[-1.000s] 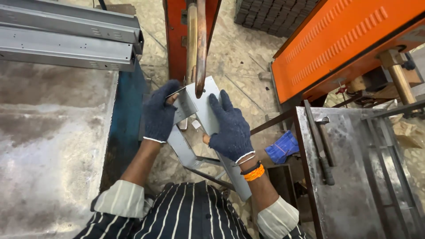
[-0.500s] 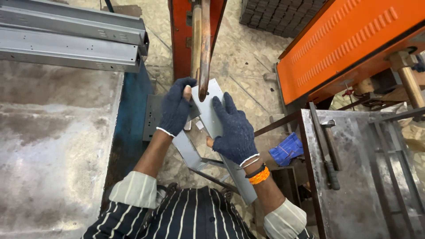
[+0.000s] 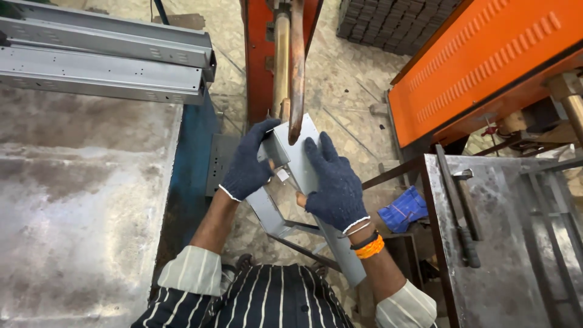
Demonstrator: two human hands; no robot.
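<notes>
Fingers [image 3: 316, 158] of both gloved hands clamped around grey metal bracket [image 3: 303, 182], under copper electrode [image 3: 296, 73].

Grey sheet-metal bracket [image 3: 303, 176]: middle hidden under right hand [image 3: 334, 185], upper left edge under left hand [image 3: 248, 167]. Lower end goes behind right forearm. Contact between bracket and copper-coloured welding arm [image 3: 296, 67] too small to tell. Arm's top cut off by upper frame edge. Grey channel sections [image 3: 103, 58] cut off at left edge.
</notes>
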